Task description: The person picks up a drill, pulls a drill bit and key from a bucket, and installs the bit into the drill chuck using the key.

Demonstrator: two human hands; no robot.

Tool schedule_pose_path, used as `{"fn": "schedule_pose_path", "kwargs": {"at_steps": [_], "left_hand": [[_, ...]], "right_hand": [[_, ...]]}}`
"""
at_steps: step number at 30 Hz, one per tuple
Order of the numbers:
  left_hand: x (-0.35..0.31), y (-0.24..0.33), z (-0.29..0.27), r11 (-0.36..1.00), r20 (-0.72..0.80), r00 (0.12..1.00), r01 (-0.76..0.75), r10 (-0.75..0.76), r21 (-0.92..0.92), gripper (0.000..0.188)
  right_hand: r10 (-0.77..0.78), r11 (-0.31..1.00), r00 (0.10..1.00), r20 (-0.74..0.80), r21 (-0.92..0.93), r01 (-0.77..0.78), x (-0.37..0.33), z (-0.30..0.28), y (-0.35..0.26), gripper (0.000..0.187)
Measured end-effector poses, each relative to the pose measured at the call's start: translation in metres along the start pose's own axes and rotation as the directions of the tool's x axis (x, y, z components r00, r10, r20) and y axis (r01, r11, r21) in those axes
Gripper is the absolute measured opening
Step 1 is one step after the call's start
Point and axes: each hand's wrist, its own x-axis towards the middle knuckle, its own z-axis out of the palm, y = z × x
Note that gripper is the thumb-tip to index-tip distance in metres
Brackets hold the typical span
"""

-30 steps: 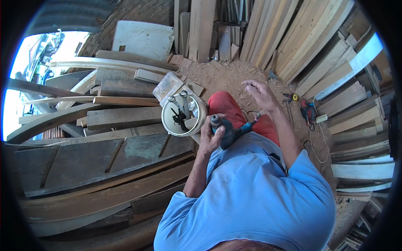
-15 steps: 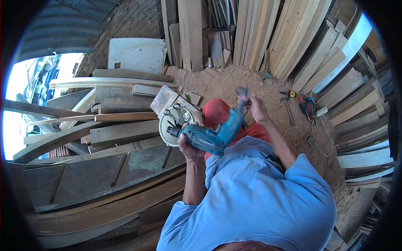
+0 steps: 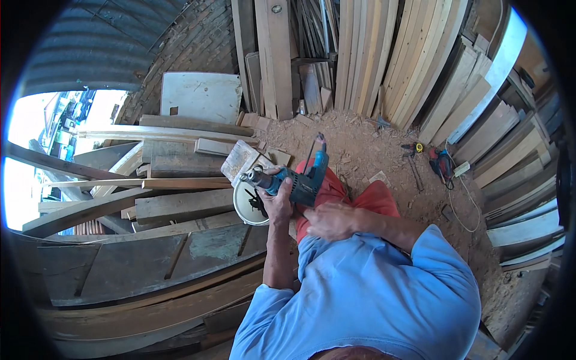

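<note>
A teal power drill [image 3: 305,187] lies across my lap, its dark chuck [image 3: 258,176] aimed left and its handle pointing away from me. My left hand [image 3: 278,203] wraps round the front of the drill's body, behind the chuck. My right hand [image 3: 331,221] is at the rear of the drill, over my red trousers, with its fingers bent; whatever is in them is hidden. Under the chuck, a white round bucket [image 3: 241,203] stands with a black object in it and a pale worn board [image 3: 241,161] beside its far rim.
Planks and beams [image 3: 186,201] are piled on the left, with upright boards [image 3: 360,60] along the back. Wood shavings cover the floor [image 3: 354,141]. To the right lie a yellow tape measure [image 3: 419,147] and a red-and-black power tool [image 3: 441,163] with a pale cord.
My right hand has left the end of the drill's handle and come back toward me, to the drill's rear. The drill has turned, its chuck now higher in view.
</note>
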Motion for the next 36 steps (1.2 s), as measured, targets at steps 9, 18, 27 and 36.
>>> {"fn": "schedule_pose_path", "kwargs": {"at_steps": [9, 18, 27, 36], "left_hand": [[-0.02, 0.039, -0.018, 0.875, 0.294, 0.939, 0.287, -0.177, -0.39, 0.046], [-0.013, 0.068, 0.048, 0.561, 0.322, 0.932, 0.178, 0.168, -0.809, 0.046], [0.038, 0.086, 0.011, 0.857, 0.174, 0.911, -0.411, 0.374, 0.311, 0.039], [-0.018, 0.068, -0.001, 0.929, 0.41, 0.912, 0.156, -0.005, -0.336, 0.051]], "right_hand": [[-0.078, 0.935, 0.916, -0.393, 0.289, 0.204, -0.06, -0.111, 0.05, 0.019], [0.119, 0.968, 0.702, -0.702, 0.24, 0.075, 0.041, -0.037, 0.162, 0.02], [-0.198, 0.924, 0.91, -0.364, 0.241, 0.298, -0.047, -0.042, -0.021, 0.019], [0.096, 0.978, 0.689, -0.718, 0.196, 0.067, -0.077, -0.141, 0.086, 0.02]]}}
